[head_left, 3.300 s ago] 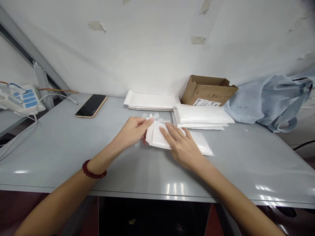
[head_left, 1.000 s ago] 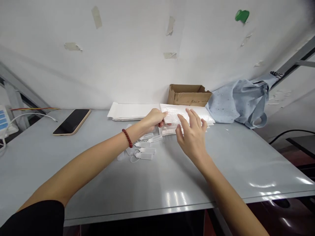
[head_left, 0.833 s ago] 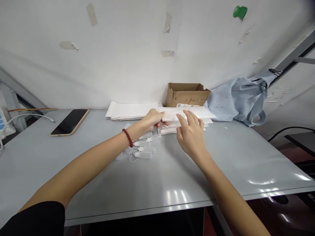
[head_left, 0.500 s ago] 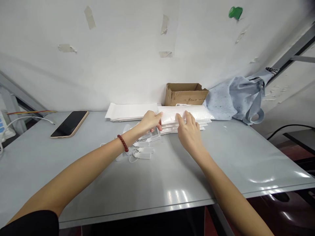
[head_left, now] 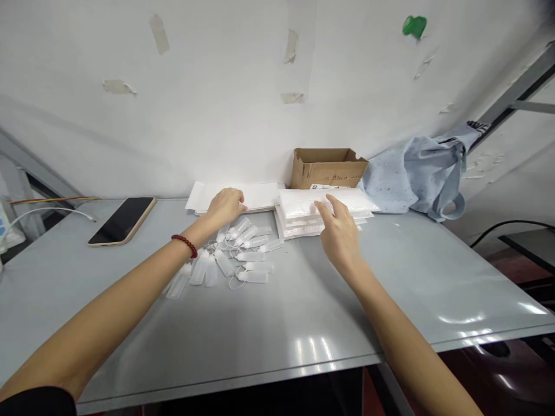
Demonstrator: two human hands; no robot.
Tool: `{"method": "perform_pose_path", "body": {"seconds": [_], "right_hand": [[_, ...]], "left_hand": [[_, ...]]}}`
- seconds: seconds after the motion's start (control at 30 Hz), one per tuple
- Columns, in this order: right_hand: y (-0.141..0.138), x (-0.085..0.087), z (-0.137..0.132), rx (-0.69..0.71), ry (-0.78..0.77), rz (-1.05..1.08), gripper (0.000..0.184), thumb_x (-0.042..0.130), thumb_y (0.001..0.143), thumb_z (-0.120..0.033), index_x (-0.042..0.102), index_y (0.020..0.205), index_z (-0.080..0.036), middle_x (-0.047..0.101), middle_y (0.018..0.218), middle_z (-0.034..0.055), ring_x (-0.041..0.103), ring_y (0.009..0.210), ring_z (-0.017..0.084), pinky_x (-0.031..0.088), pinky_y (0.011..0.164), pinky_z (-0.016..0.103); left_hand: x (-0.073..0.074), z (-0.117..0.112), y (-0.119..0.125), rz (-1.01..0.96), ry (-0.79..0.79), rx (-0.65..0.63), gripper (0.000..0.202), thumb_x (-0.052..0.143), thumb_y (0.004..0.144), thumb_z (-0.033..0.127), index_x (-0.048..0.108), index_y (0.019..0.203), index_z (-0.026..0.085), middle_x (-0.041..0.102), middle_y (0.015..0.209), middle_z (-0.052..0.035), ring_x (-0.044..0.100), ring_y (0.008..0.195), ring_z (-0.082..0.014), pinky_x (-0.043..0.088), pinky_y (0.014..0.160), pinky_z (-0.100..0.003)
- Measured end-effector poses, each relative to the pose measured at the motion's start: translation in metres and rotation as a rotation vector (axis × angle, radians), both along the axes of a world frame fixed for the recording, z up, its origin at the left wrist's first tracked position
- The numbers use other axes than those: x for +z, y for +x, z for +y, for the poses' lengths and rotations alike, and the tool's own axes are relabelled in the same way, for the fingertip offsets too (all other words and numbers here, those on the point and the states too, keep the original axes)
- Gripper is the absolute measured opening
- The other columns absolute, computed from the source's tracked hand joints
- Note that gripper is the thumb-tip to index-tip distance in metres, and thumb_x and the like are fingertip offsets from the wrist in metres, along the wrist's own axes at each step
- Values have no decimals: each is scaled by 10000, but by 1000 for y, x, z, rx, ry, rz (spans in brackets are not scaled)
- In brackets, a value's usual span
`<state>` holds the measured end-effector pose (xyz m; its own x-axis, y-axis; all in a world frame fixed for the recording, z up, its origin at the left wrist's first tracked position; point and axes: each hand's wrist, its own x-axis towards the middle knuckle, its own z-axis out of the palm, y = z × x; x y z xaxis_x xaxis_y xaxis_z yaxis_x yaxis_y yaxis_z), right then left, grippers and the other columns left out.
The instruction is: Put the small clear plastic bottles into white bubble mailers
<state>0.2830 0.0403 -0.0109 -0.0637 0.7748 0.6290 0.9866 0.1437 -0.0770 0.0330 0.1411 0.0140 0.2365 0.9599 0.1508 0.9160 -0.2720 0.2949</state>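
My left hand (head_left: 226, 207) is over the near edge of a flat white stack of packets (head_left: 262, 194) at the wall. Its fingers are curved, with a small gap between thumb and forefinger; the other fingers are hidden. On the right, my right hand (head_left: 341, 237) is open, thumb and fingers apart, at the front of a pile of white bubble mailers (head_left: 303, 203), its fingertips over the top one. Several small clear plastic bottles (head_left: 253, 277) with white caps and loop straps lie scattered below my left hand.
An open cardboard box (head_left: 330, 167) stands behind the mailers. Light-blue cloth (head_left: 416, 173) is heaped at the right against the wall. A phone (head_left: 123, 221) lies on the grey table (head_left: 295, 323) at the left, near a white cable (head_left: 56, 207).
My left hand has let go of the bubble mailers' left end and moved left to the flat white stack. My right hand has drawn slightly back and right, uncovering more of the top mailer.
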Motion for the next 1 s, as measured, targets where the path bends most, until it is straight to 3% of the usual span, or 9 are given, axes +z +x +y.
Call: {"method": "perform_pose_path", "body": {"seconds": [0.17,0.3,0.47,0.67,1.0], "right_hand": [[0,2,-3,11,59,23,585,300,689,77,597,1129,-167,559,1258,167,551,1112,293,517,759,437],[-1,3,-4,46,113,37,588,304,687,74,593,1126,-191,595,1209,137,563,1088,273,529,726,411],[-2,3,-4,42,82,26,552,303,689,74,593,1094,-164,591,1207,161,560,1083,280,524,730,416],[1,0,-2,32,45,53,553,288,710,68,582,1120,-158,567,1233,168,541,1121,285,523,775,441],[1,-1,-2,10,-3,74,558,295,717,65,582,1134,-169,556,1242,146,517,1145,273,502,813,416]], "left_hand": [[-2,10,-11,156,66,-133,201,591,816,275,672,934,135,676,942,-114,586,940,-262,422,738,-304],[0,4,-7,277,135,-221,205,476,871,177,673,903,130,647,972,-139,544,1005,-276,422,746,-319],[0,-6,1,377,192,-272,265,412,841,31,657,809,126,623,955,-163,528,999,-281,418,739,-339],[-1,-6,-1,444,200,-201,329,388,747,-96,649,764,103,642,853,-186,575,865,-277,402,627,-321],[17,-25,-31,453,287,19,303,370,805,-42,630,868,99,632,767,-148,585,765,-278,374,593,-341]]}}
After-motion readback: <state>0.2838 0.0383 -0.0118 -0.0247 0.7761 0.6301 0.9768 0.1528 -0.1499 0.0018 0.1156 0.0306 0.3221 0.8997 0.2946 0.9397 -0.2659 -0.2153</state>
